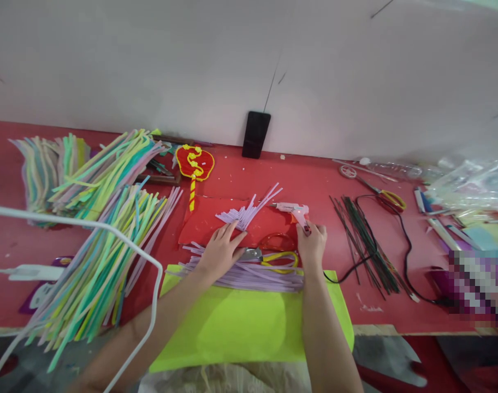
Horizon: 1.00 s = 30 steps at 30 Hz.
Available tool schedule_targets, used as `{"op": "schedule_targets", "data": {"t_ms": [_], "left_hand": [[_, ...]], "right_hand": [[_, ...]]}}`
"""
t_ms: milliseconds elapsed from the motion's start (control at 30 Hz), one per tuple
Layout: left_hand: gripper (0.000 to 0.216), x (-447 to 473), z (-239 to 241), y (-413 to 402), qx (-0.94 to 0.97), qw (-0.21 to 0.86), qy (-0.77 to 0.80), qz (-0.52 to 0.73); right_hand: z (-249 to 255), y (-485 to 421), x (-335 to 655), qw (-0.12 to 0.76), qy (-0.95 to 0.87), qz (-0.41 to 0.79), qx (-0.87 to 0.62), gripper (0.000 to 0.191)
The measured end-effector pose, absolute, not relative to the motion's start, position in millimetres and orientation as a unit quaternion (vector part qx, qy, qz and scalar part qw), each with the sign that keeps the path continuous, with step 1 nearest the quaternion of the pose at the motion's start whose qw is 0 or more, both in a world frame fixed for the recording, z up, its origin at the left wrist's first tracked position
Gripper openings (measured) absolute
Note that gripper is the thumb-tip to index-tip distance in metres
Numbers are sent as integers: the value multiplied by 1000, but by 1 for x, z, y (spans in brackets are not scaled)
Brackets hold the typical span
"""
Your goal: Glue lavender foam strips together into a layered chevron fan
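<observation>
My left hand (pixel 222 250) lies at the lower end of a small bunch of short lavender pipe cleaners (pixel 244 216), its fingertips touching them and its thumb spread away. The bunch sits on a red sheet (pixel 202 221). In my right hand (pixel 313 245) is the handle of a pale pink glue gun (pixel 293 209), its nozzle aimed left towards the bunch. Below my hands, yellow-handled scissors (pixel 282 262) rest on a row of long lavender pipe cleaners (pixel 257 279). A red-handled tool (pixel 277 240) lies just above them, partly hard to make out.
Multicoloured pipe cleaners (pixel 105 262) pile up at left, behind a white cable (pixel 153 305). A red and yellow fan-shaped craft (pixel 195 164) and a phone (pixel 256 135) are at the back. Dark green stems (pixel 366 245), a black cord (pixel 405 245) and more scissors (pixel 390 199) lie right.
</observation>
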<state>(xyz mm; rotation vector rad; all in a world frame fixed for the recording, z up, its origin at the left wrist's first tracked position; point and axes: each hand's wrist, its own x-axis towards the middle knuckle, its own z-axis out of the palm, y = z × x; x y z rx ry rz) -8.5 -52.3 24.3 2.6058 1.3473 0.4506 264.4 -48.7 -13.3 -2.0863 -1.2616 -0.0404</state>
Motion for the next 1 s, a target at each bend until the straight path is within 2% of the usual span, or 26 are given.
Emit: {"op": "schedule_targets", "data": {"t_ms": [267,433,533,567,733,867,1000], "left_hand": [[37,-9,24,-51,874,91,446,170],[34,-10,23,-50,868,101,446,192],[29,-12,22,-49,852,108,464,218],[27,-13,23,-49,843,112,474,229],[19,-17,39,-30,751,175,539,340],[18,-19,52,1,674,214,581,403],[25,-14,41,21,602,217,645,419]], "right_hand": [[-15,-53,281,323,-475,-14,-819,36],[-6,-54,276,346,-433,-12,-833,46],[11,-53,262,388,-426,-57,-816,39],[17,-52,255,406,-441,-50,-799,35],[38,-32,207,460,-547,133,-686,28],[31,-17,170,468,-562,170,-661,23],[15,-16,152,481,-558,178,-652,24]]}}
